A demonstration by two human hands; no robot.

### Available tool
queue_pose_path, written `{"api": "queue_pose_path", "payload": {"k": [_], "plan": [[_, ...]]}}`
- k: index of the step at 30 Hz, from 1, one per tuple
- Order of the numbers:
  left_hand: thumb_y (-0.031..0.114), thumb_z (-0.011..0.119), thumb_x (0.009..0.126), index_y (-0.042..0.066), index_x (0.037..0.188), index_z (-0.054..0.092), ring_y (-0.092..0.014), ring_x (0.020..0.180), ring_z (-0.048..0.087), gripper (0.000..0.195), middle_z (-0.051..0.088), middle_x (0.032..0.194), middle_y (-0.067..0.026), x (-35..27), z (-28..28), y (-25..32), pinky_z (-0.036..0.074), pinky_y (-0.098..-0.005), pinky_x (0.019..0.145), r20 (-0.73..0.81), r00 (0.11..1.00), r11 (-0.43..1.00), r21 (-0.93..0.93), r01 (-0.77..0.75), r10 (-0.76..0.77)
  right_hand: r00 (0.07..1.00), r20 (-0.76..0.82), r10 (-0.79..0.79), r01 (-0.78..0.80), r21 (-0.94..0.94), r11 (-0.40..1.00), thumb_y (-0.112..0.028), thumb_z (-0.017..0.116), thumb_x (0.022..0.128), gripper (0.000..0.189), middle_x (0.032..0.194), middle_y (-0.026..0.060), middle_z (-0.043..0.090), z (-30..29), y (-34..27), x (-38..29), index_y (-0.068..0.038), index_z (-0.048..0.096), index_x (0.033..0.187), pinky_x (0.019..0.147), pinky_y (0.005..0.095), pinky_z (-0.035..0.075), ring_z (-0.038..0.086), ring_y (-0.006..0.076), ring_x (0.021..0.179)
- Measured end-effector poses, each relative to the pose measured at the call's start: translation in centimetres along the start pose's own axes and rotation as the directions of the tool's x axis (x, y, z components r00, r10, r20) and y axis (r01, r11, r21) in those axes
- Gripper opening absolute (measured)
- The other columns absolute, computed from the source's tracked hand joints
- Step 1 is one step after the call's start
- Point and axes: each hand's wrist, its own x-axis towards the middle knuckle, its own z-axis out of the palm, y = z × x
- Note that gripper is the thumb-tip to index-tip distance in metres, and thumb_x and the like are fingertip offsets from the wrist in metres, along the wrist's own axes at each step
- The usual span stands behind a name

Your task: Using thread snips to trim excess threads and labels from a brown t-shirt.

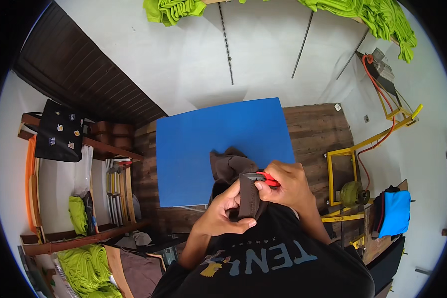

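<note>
A dark brown fabric garment (pixel 232 165) lies partly on the near edge of the blue tabletop (pixel 216 130), and its hemmed band is raised in front of my chest. The band is in the grip of my left hand (pixel 225 214), with fingers inside the fold and the thumb below. My right hand (pixel 285 182) holds a small red-handled cutting tool (pixel 268 178), perhaps thread snips, whose grey blades lie against the upper edge of the band. Whether the blades are apart cannot be told.
Shelves with screen frames (pixel 115 186) and folded green shirts (pixel 85 264) stand on the left. A yellow metal frame (pixel 339 151) with a gas cylinder (pixel 352 194) and red hose is on the right. More green shirts (pixel 383 18) hang over a high shelf.
</note>
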Motion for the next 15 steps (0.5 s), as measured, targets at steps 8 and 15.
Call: {"api": "queue_pose_path", "payload": {"k": [8, 15], "plan": [[-0.009, 0.067, 0.073, -0.001, 0.148, 0.019, -0.004, 0.077, 0.049, 0.089, 0.054, 0.095, 0.0001, 2.0, -1.1, -1.0, 0.040, -0.0199, 0.068, 0.047, 0.996, 0.997, 0.009, -0.080, 0.080, 1.000, 0.005, 0.013, -0.013, -0.017, 1.000, -0.018, 0.075, 0.071, 0.029, 0.059, 0.0068, 0.049, -0.5, 1.8, 1.4, -0.005, 0.049, 0.068, 0.041, 0.0333, 0.038, 0.050, 0.0237, 0.045], [-0.006, 0.067, 0.075, -0.001, 0.149, 0.017, -0.005, 0.081, 0.051, 0.089, 0.055, 0.097, 0.0001, 2.7, -2.3, -1.5, 0.041, -0.0207, 0.071, 0.001, 0.996, 0.984, -0.154, -0.093, 0.094, 0.991, 0.023, 0.132, -0.134, 0.184, 0.974, -0.019, 0.072, 0.077, 0.024, 0.060, 0.0064, 0.050, 1.2, 2.5, 2.4, -0.003, 0.054, 0.074, 0.045, 0.0302, 0.039, 0.048, 0.0163, 0.048]]}}
